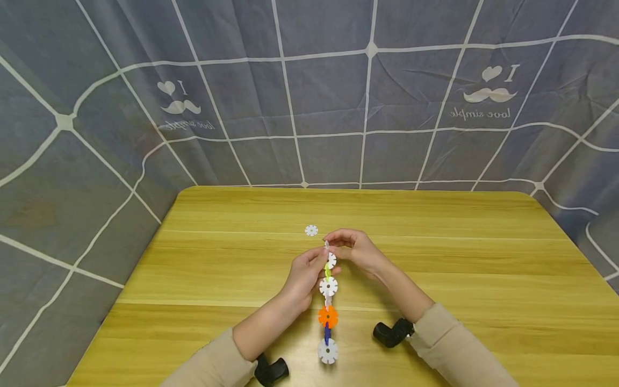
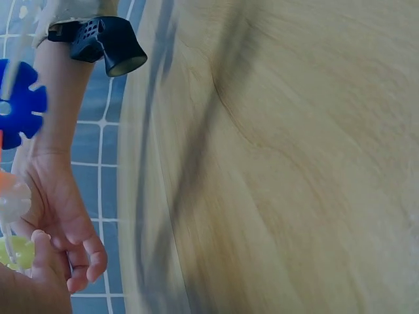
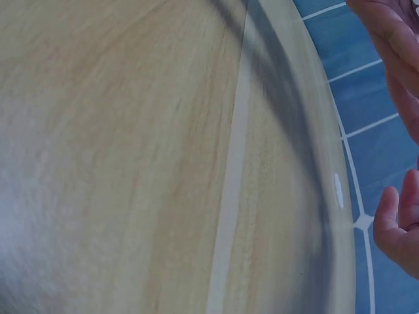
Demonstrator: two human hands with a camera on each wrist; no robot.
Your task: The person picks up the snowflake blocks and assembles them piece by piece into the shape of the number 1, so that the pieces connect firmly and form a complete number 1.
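Observation:
A chain of slotted plastic discs (image 1: pixel 323 317) runs toward the front of the table, with white, yellow-green, orange and dark blue pieces joined at angles. Near its far end, my left hand (image 1: pixel 301 277) pinches the chain beside a white disc (image 1: pixel 332 260). My right hand (image 1: pixel 360 251) holds a white disc seen edge-on (image 1: pixel 326 244) at the tip between thumb and forefinger. In the left wrist view, the blue disc (image 2: pixel 29 98) and yellow-green disc (image 2: pixel 25 248) appear at the left edge, near my right hand (image 2: pixel 59 209). The right wrist view shows only parts of the hands.
One loose white disc (image 1: pixel 311 230) lies on the wooden table (image 1: pixel 217 269) just beyond the hands. Black wrist-worn devices (image 1: pixel 393 333) sit at both sleeves. A grey curtain with white grid lines (image 1: pixel 329 97) hangs behind and beside the table.

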